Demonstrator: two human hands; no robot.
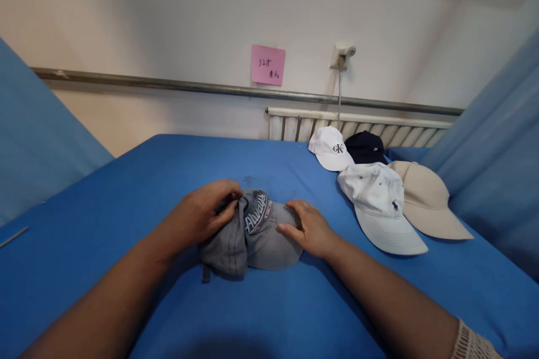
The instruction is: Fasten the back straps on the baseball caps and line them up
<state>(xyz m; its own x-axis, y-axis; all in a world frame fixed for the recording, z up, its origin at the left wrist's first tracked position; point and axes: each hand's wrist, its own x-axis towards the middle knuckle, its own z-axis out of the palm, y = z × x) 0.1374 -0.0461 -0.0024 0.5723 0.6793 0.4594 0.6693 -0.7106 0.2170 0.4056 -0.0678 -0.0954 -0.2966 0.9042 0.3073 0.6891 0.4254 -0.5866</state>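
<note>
A grey baseball cap (pixel 263 241) with raised white lettering lies on the blue sheet in front of me. Its crown is folded and crumpled, and the brim points to the right. With fingers and thumb, my left hand (pixel 208 210) pinches the cloth at the top of the crown. Across the brim's right side, my right hand (pixel 309 227) grips the edge, thumb on top; the undersides of its fingers are hidden. A strap end hangs out at the cap's lower left.
At right sit a white cap (pixel 330 148), a dark navy cap (pixel 365 147), a pale cap (pixel 374 199) with a small horse emblem, and a beige cap (pixel 425 196). A blue-covered bed (pixel 118 190) stands before a radiator (pixel 290 126), metal rail (pixel 189 87) and curtains (pixel 497 101).
</note>
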